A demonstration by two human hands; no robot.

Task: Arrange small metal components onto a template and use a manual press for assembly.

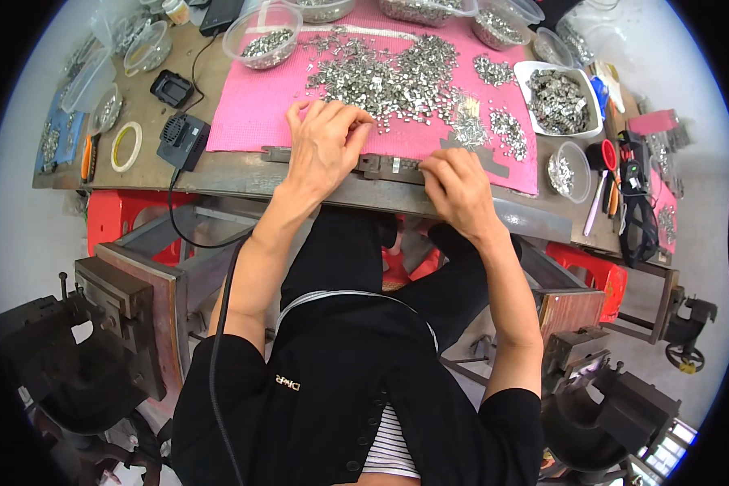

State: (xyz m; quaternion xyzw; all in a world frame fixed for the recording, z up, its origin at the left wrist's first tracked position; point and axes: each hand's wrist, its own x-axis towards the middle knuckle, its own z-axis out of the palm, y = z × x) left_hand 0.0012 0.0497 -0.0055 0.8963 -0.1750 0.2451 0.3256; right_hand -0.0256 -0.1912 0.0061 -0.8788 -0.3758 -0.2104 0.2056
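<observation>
A long, narrow metal bar fixture (381, 167) lies along the near edge of a pink mat (251, 109), with small silvery pieces set in its middle. My left hand (322, 150) is over the left part of the bar, fingers bent and the thumb and forefinger drawn together; whatever they pinch is too small to make out. At the bar's right end my right hand (462, 190) has its fingertips pressed together, and what they hold is hidden. Just beyond both hands spreads a pile of small metal parts (381, 77). Thin pins (468, 125) lie in a heap near my right hand.
Clear plastic tubs (263, 40) of metal parts line the far side. A white tray (560, 99) and a round tub (569, 172) stand at right. A black boxy device (184, 139) with a cable and a tape roll (126, 147) are at left.
</observation>
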